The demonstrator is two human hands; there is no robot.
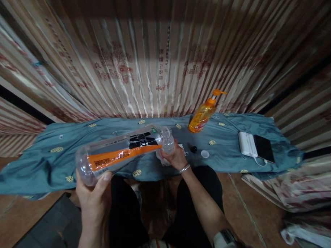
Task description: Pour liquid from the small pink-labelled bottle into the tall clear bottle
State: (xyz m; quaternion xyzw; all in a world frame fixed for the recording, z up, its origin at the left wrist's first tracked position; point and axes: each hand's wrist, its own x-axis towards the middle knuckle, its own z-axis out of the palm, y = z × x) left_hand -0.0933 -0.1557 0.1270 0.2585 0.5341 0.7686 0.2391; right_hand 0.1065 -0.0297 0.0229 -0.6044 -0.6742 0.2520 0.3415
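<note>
Pump bottle [202, 118], dark cap [193, 149] and white disc [205, 154] sit right of your work. Large bottle [123, 150] held above the blue cloth [55, 156], long axis near-horizontal, neck right, slightly up. Left hand [94, 189] grips its base; right hand [177, 157] grasps the small clear container [168, 142] at its mouth.

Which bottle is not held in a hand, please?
The orange pump bottle, standing on the cloth. The left hand holds the large clear bottle; the right hand holds a small clear container.

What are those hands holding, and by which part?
The left hand holds a large plastic bottle near its base. The right hand holds a small clear container around its lower part, at the bottle's mouth.
</note>
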